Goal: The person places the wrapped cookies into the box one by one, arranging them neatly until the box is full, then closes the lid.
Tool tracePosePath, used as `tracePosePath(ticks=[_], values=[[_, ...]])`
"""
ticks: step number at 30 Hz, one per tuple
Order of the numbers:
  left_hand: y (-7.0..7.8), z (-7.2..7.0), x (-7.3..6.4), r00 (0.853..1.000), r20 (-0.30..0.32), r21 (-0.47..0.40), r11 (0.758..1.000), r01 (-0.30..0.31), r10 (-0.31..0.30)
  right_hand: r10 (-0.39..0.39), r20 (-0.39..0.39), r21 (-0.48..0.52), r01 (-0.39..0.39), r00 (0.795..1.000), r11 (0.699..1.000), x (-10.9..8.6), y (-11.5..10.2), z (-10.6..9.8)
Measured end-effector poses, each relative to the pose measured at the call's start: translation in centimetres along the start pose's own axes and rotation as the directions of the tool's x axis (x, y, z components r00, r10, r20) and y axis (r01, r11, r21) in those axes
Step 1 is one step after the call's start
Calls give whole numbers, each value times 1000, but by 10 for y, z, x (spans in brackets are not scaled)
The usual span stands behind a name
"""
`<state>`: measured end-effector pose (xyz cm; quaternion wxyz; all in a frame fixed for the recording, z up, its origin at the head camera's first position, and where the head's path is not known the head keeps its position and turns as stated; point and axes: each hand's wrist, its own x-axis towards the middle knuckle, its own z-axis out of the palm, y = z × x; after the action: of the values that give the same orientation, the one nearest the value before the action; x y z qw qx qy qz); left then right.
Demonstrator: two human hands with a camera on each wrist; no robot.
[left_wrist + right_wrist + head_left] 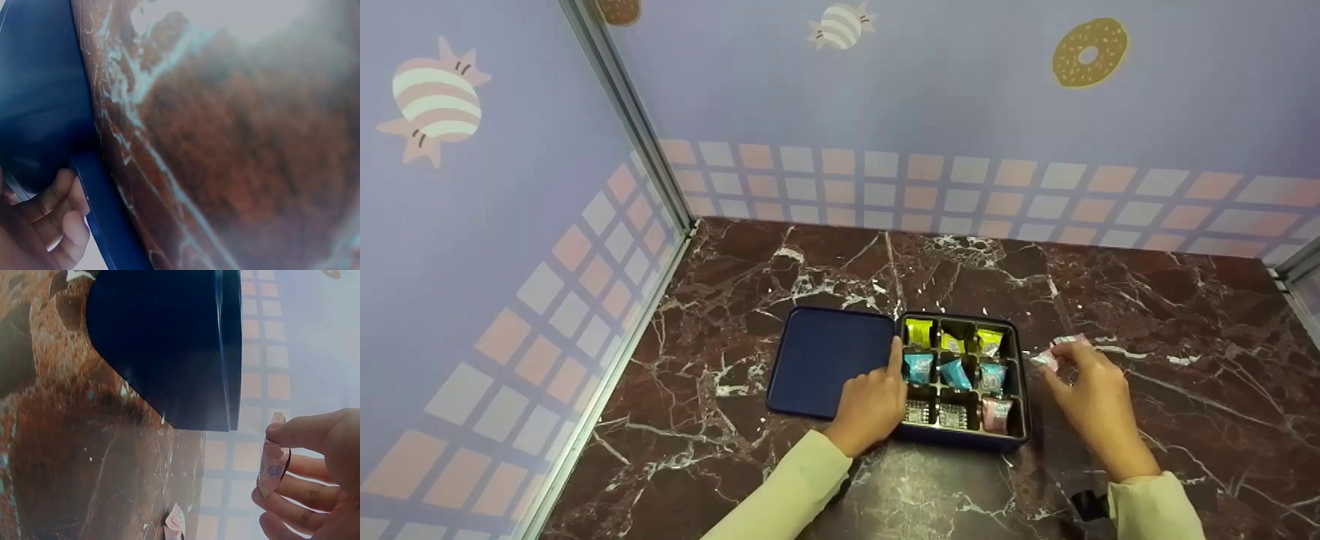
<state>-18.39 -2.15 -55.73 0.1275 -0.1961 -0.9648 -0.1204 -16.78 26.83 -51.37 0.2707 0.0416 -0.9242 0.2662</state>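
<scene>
A dark blue tin box (971,444) stands on the table, its inside divided into several compartments. Yellow-green wrapped sweets (919,332) fill the back row, blue wrapped sweets (956,373) the middle one. At the front right sits a pink wrapped sweet (997,415); the two compartments left of it show ridged bottoms. My left hand (874,405) holds the box's left side, index finger stretched along the rim, the other fingers curled by the lid (832,360). Right of the box, my right hand (1099,397) pinches another pink wrapped sweet (274,464) between thumb and fingers.
One more pink sweet (175,523) lies on the dark marbled table (1185,420), partly behind my right hand in the head view. Patterned panels (960,90) close off the back and left. A small black object (1087,505) shows beside the right sleeve.
</scene>
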Motion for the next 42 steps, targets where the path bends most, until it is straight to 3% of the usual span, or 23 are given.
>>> tracePosePath(ticks=[11,19,30,42], values=[[-1,1,-1,1000,-8,-6,1000,0,0,-33,2,2,33,999,999,-3,-11,4],[-1,1,0,1000,27,-32,999,11,-10,-29,24,6,29,999,1000,-7,-16,6],[-2,0,-1,1000,3,9,1000,-6,6,-46,23,-3,46,999,999,-12,-21,8],[-1,0,0,1000,13,-16,1000,6,-6,-79,31,-17,79,996,997,-15,-28,11]])
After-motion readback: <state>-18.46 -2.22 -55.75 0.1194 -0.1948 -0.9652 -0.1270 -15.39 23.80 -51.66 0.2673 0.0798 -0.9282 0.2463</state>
